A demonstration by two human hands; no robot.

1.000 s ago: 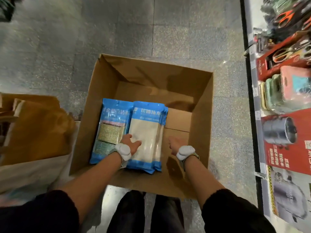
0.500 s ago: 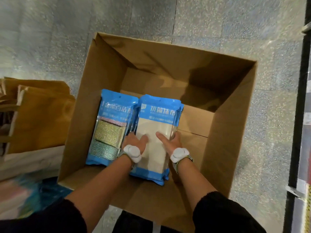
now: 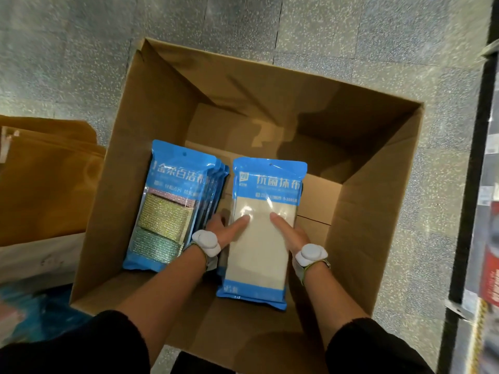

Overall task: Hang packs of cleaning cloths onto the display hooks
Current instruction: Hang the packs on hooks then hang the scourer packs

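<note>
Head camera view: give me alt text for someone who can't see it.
From above, a person's left hand and right hand grip a blue pack of beige cloths by its sides, thumbs on its front, inside an open cardboard box. A stack of scourer packs lies in the box to its left.

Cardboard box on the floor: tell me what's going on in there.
A person leans over an open cardboard box on the floor. The left hand and the right hand hold a pack of cream cloths by its long edges, with the thumbs lying on its front. Beside it, on the person's left, a stack of scouring-pad packs lies in the box. The held pack is over the box, not yet on a hook. The shelf at the right is too blurred to read.
</note>
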